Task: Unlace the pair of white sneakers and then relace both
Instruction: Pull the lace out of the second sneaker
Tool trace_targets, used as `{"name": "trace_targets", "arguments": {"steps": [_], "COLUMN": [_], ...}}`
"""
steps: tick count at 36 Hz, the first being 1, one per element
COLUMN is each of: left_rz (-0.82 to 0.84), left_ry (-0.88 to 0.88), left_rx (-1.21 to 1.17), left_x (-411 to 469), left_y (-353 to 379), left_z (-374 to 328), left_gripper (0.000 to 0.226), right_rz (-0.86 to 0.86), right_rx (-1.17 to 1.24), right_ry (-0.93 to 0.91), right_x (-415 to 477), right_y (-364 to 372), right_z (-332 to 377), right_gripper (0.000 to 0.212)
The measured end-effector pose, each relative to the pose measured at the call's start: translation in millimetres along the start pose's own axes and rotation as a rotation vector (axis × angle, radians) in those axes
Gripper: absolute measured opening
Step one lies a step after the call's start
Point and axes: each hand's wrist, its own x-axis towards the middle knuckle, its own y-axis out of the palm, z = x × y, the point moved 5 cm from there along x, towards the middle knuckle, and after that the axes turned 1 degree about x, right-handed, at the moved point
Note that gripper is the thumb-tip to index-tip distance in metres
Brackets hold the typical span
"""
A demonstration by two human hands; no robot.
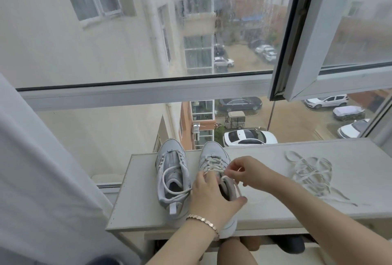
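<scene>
Two white sneakers stand side by side on a white shelf top (265,207), toes toward the window. The left sneaker (172,177) has empty upper eyelets and a loose lace looping over its opening. The right sneaker (214,162) is laced over its front. My left hand (210,196) rests on that shoe's collar and pinches a lace by the top eyelets. My right hand (246,171) pinches the lace end just above the tongue. A loose white lace (311,173) lies tangled on the shelf to the right.
A big window fills the view behind the shelf, with an opened sash (331,56) hanging in at the upper right. A white curtain (42,179) hangs along the left. Dark shoes (290,243) sit under the shelf by my knees.
</scene>
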Motion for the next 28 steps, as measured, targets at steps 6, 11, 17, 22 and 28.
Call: {"name": "trace_targets", "arguments": {"steps": [6, 11, 17, 22, 28], "left_rz": [-0.140, -0.030, -0.033, 0.013, 0.005], "left_ry": [0.069, 0.023, 0.067, 0.103, 0.096], "left_rx": [-0.056, -0.117, -0.115, -0.173, -0.199], "left_x": [1, 4, 4, 6, 9], "left_y": [-5, -1, -3, -1, 2], "left_z": [2, 7, 3, 2, 1], "left_gripper": [0.035, 0.036, 0.039, 0.034, 0.033], "right_rz": [0.111, -0.055, 0.056, -0.069, -0.108], "right_rx": [-0.057, 0.176, 0.722, -0.270, 0.803], "right_ry": [-0.013, -0.060, 0.134, -0.058, 0.327], "right_x": [-4, -7, 2, 11, 20], "right_y": [-1, -1, -5, -53, -33], "right_z": [4, 8, 13, 20, -9], "right_gripper": [0.018, 0.020, 0.029, 0.024, 0.015]}}
